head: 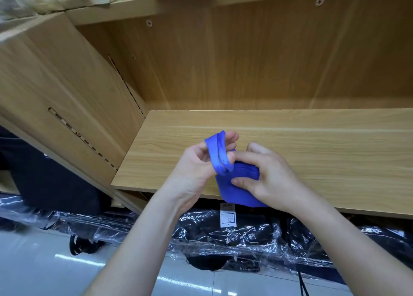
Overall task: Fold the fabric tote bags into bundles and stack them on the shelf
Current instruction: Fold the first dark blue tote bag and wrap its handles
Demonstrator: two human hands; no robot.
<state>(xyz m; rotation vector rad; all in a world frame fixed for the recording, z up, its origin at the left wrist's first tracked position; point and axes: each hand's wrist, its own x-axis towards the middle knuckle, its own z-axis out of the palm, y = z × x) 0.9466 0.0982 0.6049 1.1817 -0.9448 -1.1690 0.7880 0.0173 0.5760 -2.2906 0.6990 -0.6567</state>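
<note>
- A person's right hand [268,175] curls round a folded blue tote bag [232,191], thumb pressing the soft, matte bundle.
- The left hand [196,163] pinches the bag's flat woven strap [218,152], which loops over its raised fingers.
- The bundle hangs at the front edge of a pale wood-grain shelf board [312,152], whose smooth surface lies bare to the right and behind.
- An upright side panel [67,94] closes the bay on the left.
- Below the shelf lip, glossy plastic-wrapped packs [245,235] lie on a shiny tiled floor [33,262].
</note>
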